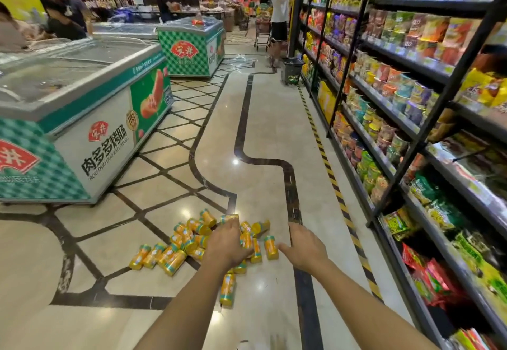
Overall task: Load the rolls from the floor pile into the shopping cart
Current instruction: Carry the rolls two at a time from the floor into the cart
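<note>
A green-and-white chest freezer with a glass lid stands on the left, well apart from the work. On the polished beige tiled floor in mid-aisle lies the scattered pile of yellow cylindrical rolls with green ends, most on their sides and touching one another. One stray roll lies nearer the person.

The left hand reaches out over the pile, back toward the camera. One yellow roll shows just past its knuckles, but the fingers are hidden, so I cannot tell whether it grips that roll or only hovers over it. The right hand is held apart from the left, fingers loosely spread and holding nothing, over bare floor just beside the pile's right edge, likely ready to gather more.

No cart is near the hands. A wire shopping cart stands far down the aisle, beside the black metal shelving of bright snack packets on the right. None of the rolls appears to be loaded yet.
</note>
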### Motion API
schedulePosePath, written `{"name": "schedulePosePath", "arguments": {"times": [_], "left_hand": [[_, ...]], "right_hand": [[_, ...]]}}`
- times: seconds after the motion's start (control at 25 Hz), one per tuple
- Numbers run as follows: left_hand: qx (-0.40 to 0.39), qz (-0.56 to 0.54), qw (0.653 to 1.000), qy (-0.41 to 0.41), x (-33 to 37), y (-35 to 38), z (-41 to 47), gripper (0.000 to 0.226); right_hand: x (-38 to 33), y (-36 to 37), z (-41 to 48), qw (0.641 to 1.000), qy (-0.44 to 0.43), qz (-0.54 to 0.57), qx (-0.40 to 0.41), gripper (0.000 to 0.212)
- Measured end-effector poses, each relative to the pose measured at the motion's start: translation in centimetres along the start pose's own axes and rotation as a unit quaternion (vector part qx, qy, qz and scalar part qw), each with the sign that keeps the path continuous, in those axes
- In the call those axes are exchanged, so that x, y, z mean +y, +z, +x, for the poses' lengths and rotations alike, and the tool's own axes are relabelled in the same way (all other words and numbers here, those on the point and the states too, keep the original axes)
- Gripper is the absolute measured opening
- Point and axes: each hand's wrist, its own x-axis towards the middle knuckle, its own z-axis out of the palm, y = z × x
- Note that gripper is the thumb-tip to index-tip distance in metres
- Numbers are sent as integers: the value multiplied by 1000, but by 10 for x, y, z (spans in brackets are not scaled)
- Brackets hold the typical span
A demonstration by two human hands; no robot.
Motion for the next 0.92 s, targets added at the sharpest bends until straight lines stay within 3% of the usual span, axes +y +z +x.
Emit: {"name": "schedulePosePath", "arguments": {"times": [0.32,0.48,0.64,0.8,0.92], "left_hand": [[-50,-44,997,-48,-16,33,172,77],[-89,-62,992,-66,-14,39,263,68],[-111,-68,989,-76,-8,62,323,75],[-116,-68,983,-121,-16,116,385,88],[-130,-48,977,-159,-35,178,432,91]], "right_hand": [[13,4,180,996,60,44,-52,65],[21,4,262,993,63,62,-79,69],[39,18,329,986,78,71,-128,72],[75,49,407,976,92,81,-180,69],[106,93,466,976,108,81,-168,64]]}}
